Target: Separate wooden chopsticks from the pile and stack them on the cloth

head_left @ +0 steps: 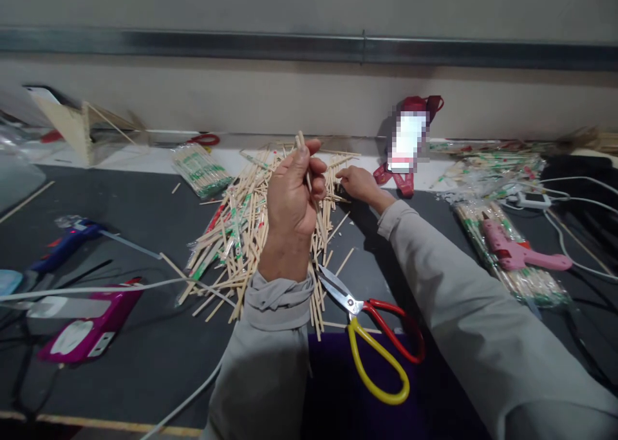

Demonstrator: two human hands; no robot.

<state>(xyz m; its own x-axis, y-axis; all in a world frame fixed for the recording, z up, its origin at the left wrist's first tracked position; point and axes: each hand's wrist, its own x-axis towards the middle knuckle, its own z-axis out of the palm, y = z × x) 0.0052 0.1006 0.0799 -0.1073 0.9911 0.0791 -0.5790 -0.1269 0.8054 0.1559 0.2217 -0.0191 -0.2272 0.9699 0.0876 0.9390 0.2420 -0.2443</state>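
Observation:
My left hand (292,199) is raised above a loose pile of wooden chopsticks (253,231), its fingers wrapped round a few chopsticks (300,136) whose tips poke out at the top. Their lower ends show below the hand, in front of the pile. At the pile's right edge, my right hand (360,184) reaches in with its fingers curled and its fingertips close together among the sticks; what they pinch, if anything, is hidden. Scissors (355,307) with one red and one yellow handle lie below, blades slightly apart, pointing at the pile.
A phone (408,141) with a red lanyard leans at the back. Wrapped chopstick packs lie at the back left (201,168) and on the right, where a pink glue gun (519,250) rests. On the left are a blue glue gun (72,239), a magenta power strip (91,324) and white cables.

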